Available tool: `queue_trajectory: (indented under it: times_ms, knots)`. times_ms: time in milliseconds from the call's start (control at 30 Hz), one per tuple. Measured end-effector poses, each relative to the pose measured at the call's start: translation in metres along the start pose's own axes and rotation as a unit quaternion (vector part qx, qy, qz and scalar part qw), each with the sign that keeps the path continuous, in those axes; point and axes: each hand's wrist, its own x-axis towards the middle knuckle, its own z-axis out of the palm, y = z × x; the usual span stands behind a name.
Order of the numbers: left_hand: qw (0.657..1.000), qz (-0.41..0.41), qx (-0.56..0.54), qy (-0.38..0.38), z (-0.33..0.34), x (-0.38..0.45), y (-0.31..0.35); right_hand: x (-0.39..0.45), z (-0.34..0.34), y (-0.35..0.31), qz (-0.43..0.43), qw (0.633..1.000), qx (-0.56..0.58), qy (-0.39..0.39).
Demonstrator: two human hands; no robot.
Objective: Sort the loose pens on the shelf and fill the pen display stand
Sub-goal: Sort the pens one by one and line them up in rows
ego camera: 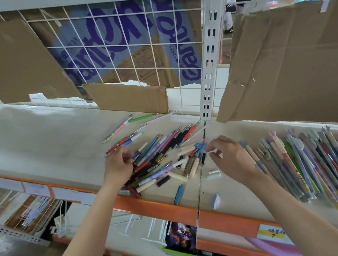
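Head view: the left hand [118, 166] curls its fingers on pens at the near-left edge of the loose pile [157, 158] on the shelf [31, 137]. Further right, the right hand [227, 154] pinches a small pale piece beside it. Lifting matching pens singly toward the sorted row [316, 161] should avoid rolling; no display stand shows.

**Purple lettering on the cardboard, little else readable**

Behind the white wire grid [128, 52] at the back of the shelf stands a flattened cardboard box [118, 46], turned sideways. Big purple letters run across it twice; they look like "Ganten", though the grid wires cut through them. In small print on the same box the words "PURIFIED WATER" can be made out, beside finer lines too small to read. Down on the orange shelf edge sits a yellow label [272, 233] with handwritten characters and a mark like a "7"; I cannot read the characters. The pens' own printing is blurred.
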Motion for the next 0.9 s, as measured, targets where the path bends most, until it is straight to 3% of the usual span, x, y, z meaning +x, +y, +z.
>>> queue_trajectory:
  times_ms: [133, 233, 367, 533, 633, 733, 833, 900]
  knots:
    - [0.999, 0.029, -0.019, -0.032, -0.003, 0.0, 0.0, 0.004, 0.022, -0.027, -0.14, 0.988, 0.033, -0.06]
    - [0.998, 0.056, -0.001, -0.035, -0.007, -0.003, 0.001, 0.009, 0.041, -0.038, -0.171, 0.979, 0.015, -0.107]
    - [0.99, 0.136, 0.031, -0.029, -0.012, -0.019, 0.007, 0.006, 0.042, -0.032, -0.183, 0.977, 0.009, -0.106]
    - [0.969, 0.192, 0.066, -0.138, 0.003, -0.048, 0.016, 0.014, 0.028, -0.023, -0.098, 0.991, 0.059, -0.07]
    - [0.964, 0.216, 0.091, -0.125, 0.012, -0.05, 0.016, 0.026, 0.022, -0.018, -0.041, 0.998, 0.047, -0.024]
    - [0.965, 0.213, 0.1, -0.112, 0.017, -0.045, 0.015, 0.027, 0.017, -0.018, -0.038, 0.998, 0.047, -0.024]
    - [0.968, 0.196, 0.108, -0.11, 0.021, -0.041, 0.011, 0.021, 0.021, -0.035, -0.083, 0.988, 0.083, -0.095]
    - [0.967, 0.199, 0.12, -0.101, 0.021, -0.04, 0.01, 0.017, 0.033, -0.046, -0.096, 0.978, 0.018, -0.182]
